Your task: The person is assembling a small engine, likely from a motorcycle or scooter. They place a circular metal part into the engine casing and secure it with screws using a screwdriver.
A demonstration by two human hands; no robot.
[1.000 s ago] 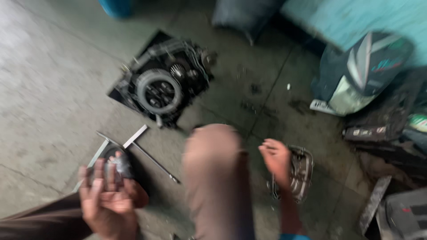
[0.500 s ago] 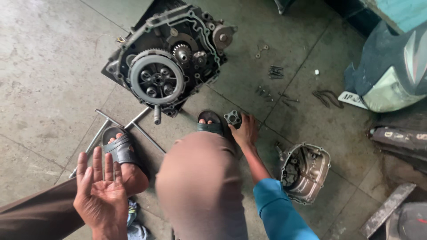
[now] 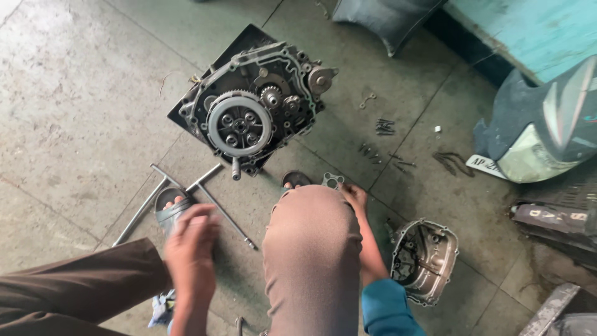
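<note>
My right hand (image 3: 356, 196), in a blue sleeve, reaches past my bent knee (image 3: 311, 249) and pinches a small grey metal part (image 3: 333, 181) just above the floor. A dark round piece (image 3: 296, 179) lies on the floor beside it. My left hand (image 3: 189, 246) is blurred, back up, fingers loosely spread and holding nothing, hovering over my sandalled foot (image 3: 171, 208). Ahead on a dark mat stands an opened engine (image 3: 249, 112), its round clutch facing up.
Two T-handle wrenches (image 3: 214, 202) lie crossed by my foot. A removed engine cover (image 3: 424, 260) rests at the right, inner side up. Loose bolts (image 3: 384, 127) are scattered on the concrete. A bike body panel (image 3: 547, 130) and a grey sack (image 3: 385, 18) sit at the back.
My left hand has turned from palm up to palm down and moved up over the foot. My right hand keeps hold of the small part near the knee.
</note>
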